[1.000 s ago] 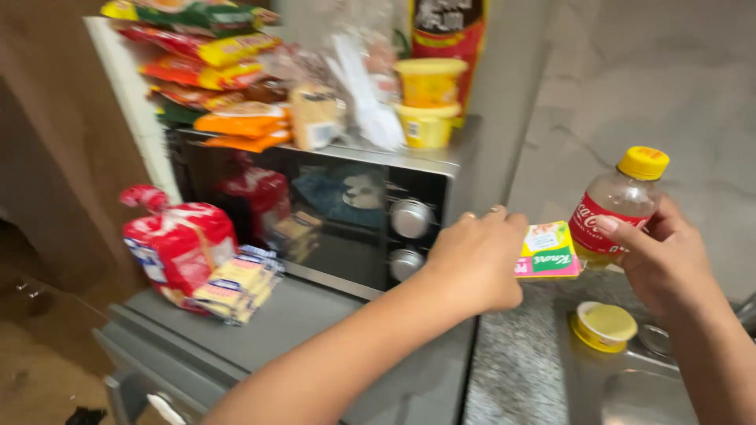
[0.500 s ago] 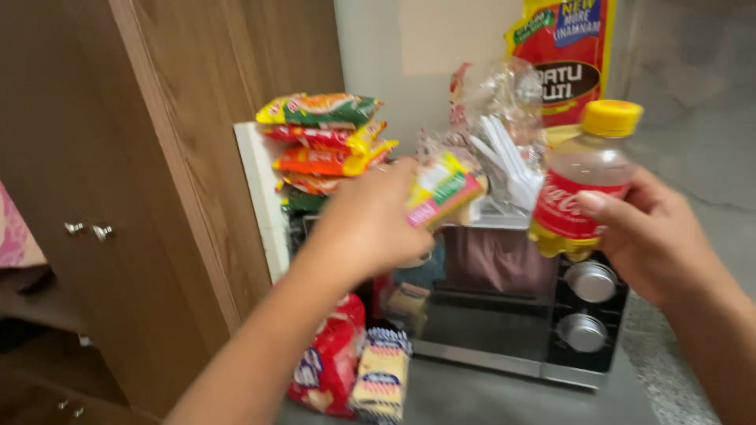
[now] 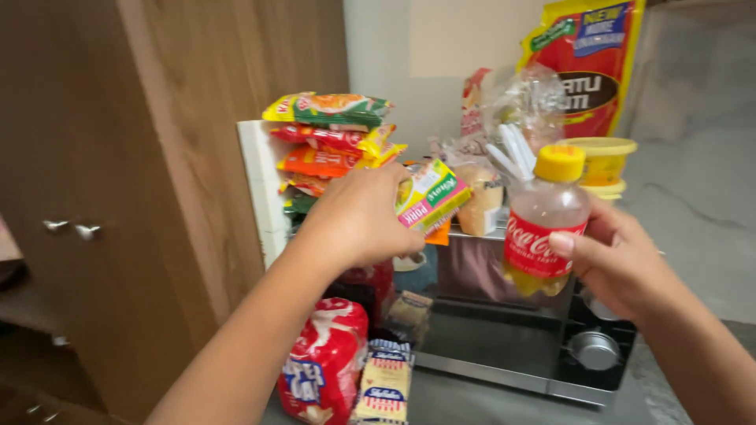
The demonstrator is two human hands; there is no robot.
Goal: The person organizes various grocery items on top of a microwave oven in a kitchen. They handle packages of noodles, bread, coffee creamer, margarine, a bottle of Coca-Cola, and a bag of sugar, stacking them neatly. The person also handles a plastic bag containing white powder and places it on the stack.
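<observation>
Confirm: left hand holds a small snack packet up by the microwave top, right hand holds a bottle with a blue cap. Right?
Not quite. The head view shows the bottle in the right hand has a yellow cap, not blue. The left hand does hold a small snack packet by the microwave top.

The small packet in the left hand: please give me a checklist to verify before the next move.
1. Left hand grips the small packet firmly: ok.
2. Right hand holds the bottle upright: ok.
3. Bottle's yellow cap is on: ok; tightness: cannot tell.
4. Stack of snack packets on the microwave is steady: cannot tell, it leans unevenly.
5. Free room on the microwave top: not ok, crowded.
</observation>
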